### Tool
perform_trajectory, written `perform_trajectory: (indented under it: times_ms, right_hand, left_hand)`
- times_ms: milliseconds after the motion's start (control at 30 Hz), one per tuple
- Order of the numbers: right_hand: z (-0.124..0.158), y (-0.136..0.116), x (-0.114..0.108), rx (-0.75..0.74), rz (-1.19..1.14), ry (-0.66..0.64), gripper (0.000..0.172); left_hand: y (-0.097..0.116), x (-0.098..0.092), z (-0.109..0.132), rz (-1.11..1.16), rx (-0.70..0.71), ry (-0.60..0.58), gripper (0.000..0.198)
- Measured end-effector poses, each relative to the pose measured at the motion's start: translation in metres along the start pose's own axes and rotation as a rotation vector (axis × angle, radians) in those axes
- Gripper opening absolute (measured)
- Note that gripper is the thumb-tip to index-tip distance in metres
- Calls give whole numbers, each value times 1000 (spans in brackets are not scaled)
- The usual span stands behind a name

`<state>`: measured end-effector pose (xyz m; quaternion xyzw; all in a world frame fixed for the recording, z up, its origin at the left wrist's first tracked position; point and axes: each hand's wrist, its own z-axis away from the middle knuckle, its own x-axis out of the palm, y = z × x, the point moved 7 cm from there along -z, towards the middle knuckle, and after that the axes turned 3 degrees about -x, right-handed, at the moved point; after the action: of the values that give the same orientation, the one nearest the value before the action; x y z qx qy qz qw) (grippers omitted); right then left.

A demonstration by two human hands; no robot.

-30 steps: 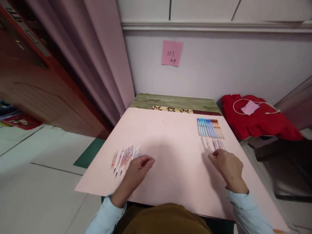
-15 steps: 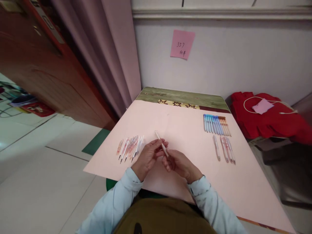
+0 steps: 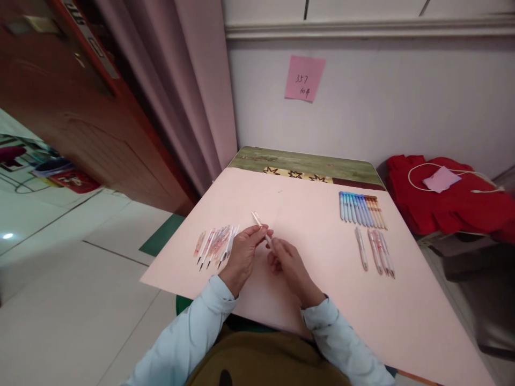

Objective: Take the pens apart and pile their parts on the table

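Pale wall panelling backs a small tabletop (image 3: 322, 300) covered with a pink sheet, and a pink sticky note (image 3: 304, 78) hangs on the wall above it. Both hands meet over the near middle of the sheet. The left hand (image 3: 244, 254) pinches a slim white pen part (image 3: 260, 226) between thumb and fingertips, so its grip is narrow and closed on that piece; the piece slants up and away from the grip toward the wall. The right hand (image 3: 290, 262) sits just beside the left, its fingers curled in at the lower end of the same piece; its grip looks closed there too, though the fingertips are partly hidden behind the left thumb.

Just left of the grip, close to the left hand, lies a loose cluster of pen refills and printed barrels (image 3: 215, 245), tips pointing toward the person. Well to the right of the grip and farther back, a tidy row of blue and orange pens (image 3: 362, 209) lies side by side. Nearer than that row, still right of the grip, are a few pinkish pens (image 3: 375, 251), one slightly apart from the rest.

Beyond the tabletop's right edge sits a red cloth (image 3: 446, 206) with a white cable on it. A mauve curtain (image 3: 189, 91) and a wooden door (image 3: 72, 107) stand to the left.
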<state>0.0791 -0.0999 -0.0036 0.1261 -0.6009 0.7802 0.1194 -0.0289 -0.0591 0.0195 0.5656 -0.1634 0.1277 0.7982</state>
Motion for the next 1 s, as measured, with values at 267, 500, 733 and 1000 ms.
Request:
perform_trajectory:
  times_ms: [267, 500, 733, 1000]
  right_hand:
    - [-5, -1, -14, -44, -101, 78, 48]
    - [-3, 10, -4, 99, -153, -11, 55]
    - [-3, 12, -5, 131, -233, 7, 55]
    - [-1, 3, -5, -2, -228, -1, 44]
  left_hand:
    - [4, 3, -3, 14, 10, 14, 32]
    - [-2, 6, -2, -21, -21, -22, 34]
    - [0, 6, -1, 2, -29, -1, 32]
    - [5, -2, -1, 60, 17, 87, 30]
